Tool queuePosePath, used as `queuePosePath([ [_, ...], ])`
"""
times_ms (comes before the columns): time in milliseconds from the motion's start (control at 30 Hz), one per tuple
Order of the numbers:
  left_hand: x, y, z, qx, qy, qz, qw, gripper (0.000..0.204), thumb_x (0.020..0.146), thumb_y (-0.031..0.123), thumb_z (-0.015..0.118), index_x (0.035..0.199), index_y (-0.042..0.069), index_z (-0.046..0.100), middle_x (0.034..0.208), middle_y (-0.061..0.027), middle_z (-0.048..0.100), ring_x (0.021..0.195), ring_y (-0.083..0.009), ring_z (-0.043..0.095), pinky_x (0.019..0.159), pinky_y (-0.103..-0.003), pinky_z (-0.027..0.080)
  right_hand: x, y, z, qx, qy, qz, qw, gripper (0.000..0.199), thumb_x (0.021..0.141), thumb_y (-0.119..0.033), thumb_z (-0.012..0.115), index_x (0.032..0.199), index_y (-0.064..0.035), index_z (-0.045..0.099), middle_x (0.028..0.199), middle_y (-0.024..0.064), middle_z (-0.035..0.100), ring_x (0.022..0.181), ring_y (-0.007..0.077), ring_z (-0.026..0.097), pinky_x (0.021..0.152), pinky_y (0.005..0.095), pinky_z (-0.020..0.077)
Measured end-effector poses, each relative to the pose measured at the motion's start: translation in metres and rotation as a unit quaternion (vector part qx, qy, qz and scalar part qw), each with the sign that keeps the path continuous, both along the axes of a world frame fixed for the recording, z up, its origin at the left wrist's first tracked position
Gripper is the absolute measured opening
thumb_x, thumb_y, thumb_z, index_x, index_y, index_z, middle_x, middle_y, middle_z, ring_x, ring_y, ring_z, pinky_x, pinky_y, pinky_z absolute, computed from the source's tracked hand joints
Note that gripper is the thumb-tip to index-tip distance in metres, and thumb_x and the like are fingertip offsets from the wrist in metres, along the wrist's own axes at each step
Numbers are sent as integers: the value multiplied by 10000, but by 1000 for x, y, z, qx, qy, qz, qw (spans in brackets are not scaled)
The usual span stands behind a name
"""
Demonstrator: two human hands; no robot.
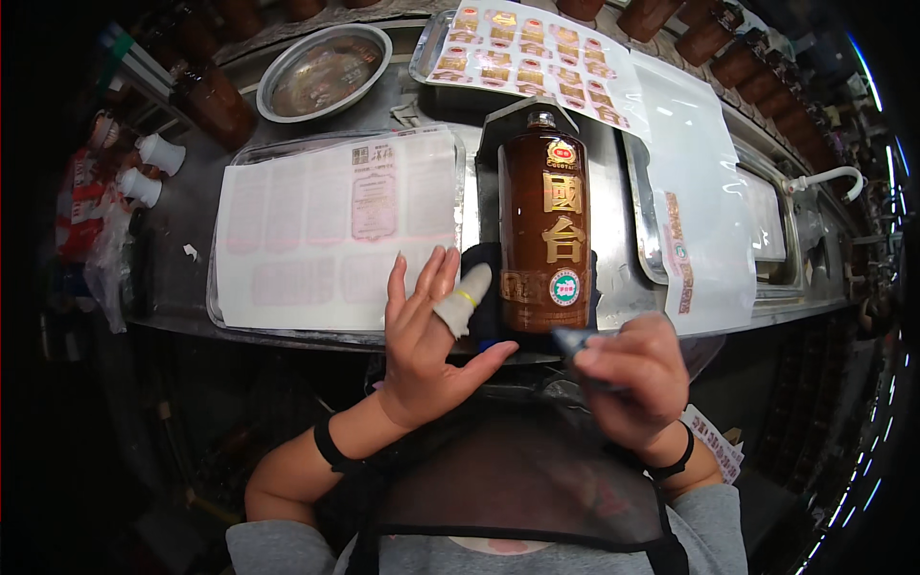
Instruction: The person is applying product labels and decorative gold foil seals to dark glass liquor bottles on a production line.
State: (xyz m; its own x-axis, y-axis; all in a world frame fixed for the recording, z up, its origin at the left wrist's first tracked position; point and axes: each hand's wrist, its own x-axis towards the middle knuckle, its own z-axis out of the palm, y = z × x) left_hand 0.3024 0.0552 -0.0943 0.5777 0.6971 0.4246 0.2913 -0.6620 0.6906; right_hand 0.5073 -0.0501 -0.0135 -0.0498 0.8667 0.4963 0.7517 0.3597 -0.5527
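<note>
A brown ceramic bottle (542,225) with gold and red labels lies on a dark holder (517,115) in the middle of the metal bench, neck pointing away from me. My left hand (426,335) hovers open just left of the bottle's base, fingers spread, with a white finger cot on the index finger. My right hand (632,379) sits closed below the bottle's base, pinching a small dark flat tool (573,339) whose tip points at the bottle's bottom edge.
A metal tray with a large sheet of pale labels (331,230) lies at the left. A sheet of red-gold stickers (527,57) lies at the back, a clear film sheet (695,220) at the right. A round steel bowl (324,72) and rows of brown bottles (757,67) stand behind.
</note>
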Motion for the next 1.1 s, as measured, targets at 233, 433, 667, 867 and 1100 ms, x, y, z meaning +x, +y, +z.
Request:
queuePosePath([
  [233,36,18,0,-19,-52,-74,996,813,681,124,800,1397,-38,450,1383,-205,535,1245,-343,544,1158,-542,256,6,18,-15,52,35,-102,993,389,623,98,741,971,-66,685,847,80,639,725,248,577,651,344,450],
  [433,52,19,7,35,-23,-60,997,771,609,83,771,1346,14,553,1397,-268,497,1189,-378,579,1112,-614,261,19,11,-7,29,90,-69,993,390,615,92,753,969,-60,687,834,77,645,694,236,582,625,335,455],
  [667,55,21,12,67,19,-70,995,622,635,78,761,1248,76,660,1413,-320,449,1223,-400,543,1101,-610,280,27,7,-9,2,96,6,995,363,620,92,771,939,-57,684,829,81,655,703,238,590,628,341,455],
  [867,49,21,0,11,-29,-50,998,690,613,23,720,1294,37,609,1445,-301,426,1286,-419,496,1090,-594,306,33,32,-17,35,76,-45,995,343,646,84,743,951,-58,682,832,95,645,708,252,591,645,346,447],
  [1100,52,23,23,21,7,-55,998,838,659,121,768,1407,-23,421,1472,-197,452,1368,-367,424,1141,-595,181,38,24,-18,46,124,-70,989,362,652,68,758,989,-42,688,868,96,654,691,242,595,604,332,454],
])
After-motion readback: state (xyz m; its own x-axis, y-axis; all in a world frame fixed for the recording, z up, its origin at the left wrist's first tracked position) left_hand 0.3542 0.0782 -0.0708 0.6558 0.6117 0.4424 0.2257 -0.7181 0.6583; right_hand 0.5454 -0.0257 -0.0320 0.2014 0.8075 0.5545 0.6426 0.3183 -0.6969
